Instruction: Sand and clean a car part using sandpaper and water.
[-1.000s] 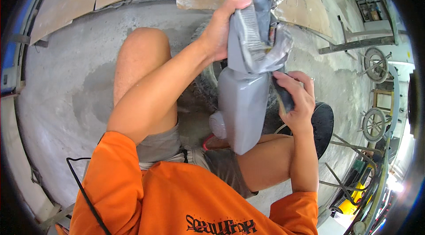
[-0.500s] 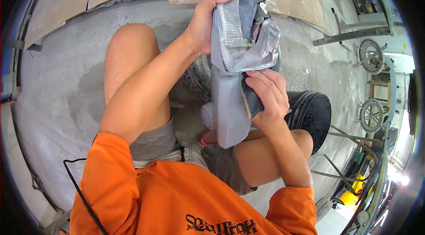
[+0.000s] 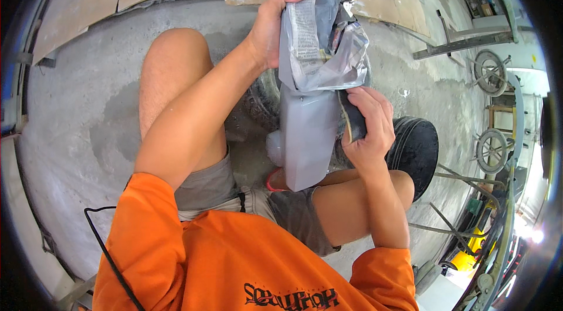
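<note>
Grip, left: my left hand is closed on the upper left edge of a grey housing, thumb across the top corner; the fingers behind are hidden from view. Grip, right: my right hand is closed on a dark sanding pad with a tan edge, fingers bent over its upper end, thumb near its lower end. The pad lies against the right side of the housing, just below the wrapping.

Position of the housing: held above the floor in front of me, between my knees, its narrower end tilted down towards my lap. Its upper part is covered with printed newspaper and crumpled clear plastic. The surface below is bare, smooth and matt grey.

Surroundings: a tyre shows partly behind the housing. A black bucket stands just beside my right knee.
</note>
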Tool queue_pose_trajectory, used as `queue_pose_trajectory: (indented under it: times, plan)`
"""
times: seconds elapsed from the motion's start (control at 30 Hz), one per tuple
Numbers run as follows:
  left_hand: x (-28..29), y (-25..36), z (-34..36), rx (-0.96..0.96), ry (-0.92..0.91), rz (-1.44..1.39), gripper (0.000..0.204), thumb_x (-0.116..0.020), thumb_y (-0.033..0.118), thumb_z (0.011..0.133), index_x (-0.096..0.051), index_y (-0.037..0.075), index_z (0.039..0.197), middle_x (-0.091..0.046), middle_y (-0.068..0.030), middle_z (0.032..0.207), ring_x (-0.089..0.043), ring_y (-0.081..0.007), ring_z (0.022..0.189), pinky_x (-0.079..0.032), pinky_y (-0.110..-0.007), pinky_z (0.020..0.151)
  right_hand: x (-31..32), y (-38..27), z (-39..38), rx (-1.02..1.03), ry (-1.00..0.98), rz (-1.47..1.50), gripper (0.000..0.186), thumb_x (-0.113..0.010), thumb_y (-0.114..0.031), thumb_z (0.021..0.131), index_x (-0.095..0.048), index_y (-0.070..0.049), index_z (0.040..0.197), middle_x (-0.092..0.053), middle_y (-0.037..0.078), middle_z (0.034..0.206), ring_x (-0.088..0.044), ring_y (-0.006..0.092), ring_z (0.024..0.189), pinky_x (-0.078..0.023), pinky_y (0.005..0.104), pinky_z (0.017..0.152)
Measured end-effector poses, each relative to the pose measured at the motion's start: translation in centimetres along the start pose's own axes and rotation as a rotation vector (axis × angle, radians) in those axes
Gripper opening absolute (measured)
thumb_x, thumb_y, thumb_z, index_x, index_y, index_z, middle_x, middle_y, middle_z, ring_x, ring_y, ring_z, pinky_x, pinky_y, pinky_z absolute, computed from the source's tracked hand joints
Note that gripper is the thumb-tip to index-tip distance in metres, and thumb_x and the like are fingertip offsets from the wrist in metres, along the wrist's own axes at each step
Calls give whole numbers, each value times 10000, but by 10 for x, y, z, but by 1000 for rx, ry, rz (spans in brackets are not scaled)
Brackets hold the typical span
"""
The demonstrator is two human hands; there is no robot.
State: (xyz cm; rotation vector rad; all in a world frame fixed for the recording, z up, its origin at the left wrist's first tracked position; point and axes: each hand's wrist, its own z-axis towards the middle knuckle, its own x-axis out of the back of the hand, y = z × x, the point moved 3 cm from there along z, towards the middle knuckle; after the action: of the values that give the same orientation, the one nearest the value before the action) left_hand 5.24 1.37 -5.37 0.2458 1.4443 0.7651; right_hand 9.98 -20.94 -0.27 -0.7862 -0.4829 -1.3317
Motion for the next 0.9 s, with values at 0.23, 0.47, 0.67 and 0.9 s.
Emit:
queue_pose_trajectory:
  times: [0.23,0.47,0.67,0.9]
  plan:
    - [-7,-3,-5,-2,-35,26,909,-477,625,859,-481,-43,1475,-613,-329,1344,-665,-377,1186,-518,-466,1050,-7,-11,-8,99,-97,48,289,-708,-53,735,-700,-16,1021,-735,131,1138,-687,317,1038,-522,447,913]
    - [-13,-5,-4,-53,-1,-45,668,-541,522,884,-602,-20,1269,-684,-226,1142,-693,-300,992,-558,-415,914,-9,-15,-9,163,-99,194,366,-783,-80,680,-667,-19,1021,-738,124,1111,-687,326,1014,-529,448,896]
    - [-17,-4,-4,-54,40,-81,489,-614,459,901,-683,16,1097,-726,-118,991,-702,-213,850,-582,-357,814,-14,-24,-5,186,-120,240,354,-768,-84,704,-621,-24,1020,-732,141,1131,-681,338,977,-531,444,877]
    - [-26,-1,-3,-79,92,16,589,-549,492,922,-674,-22,1183,-734,-171,1032,-717,-265,868,-593,-387,831,-15,-28,0,171,-141,116,333,-739,-15,797,-546,-19,1068,-739,202,1054,-675,340,931,-529,452,852]
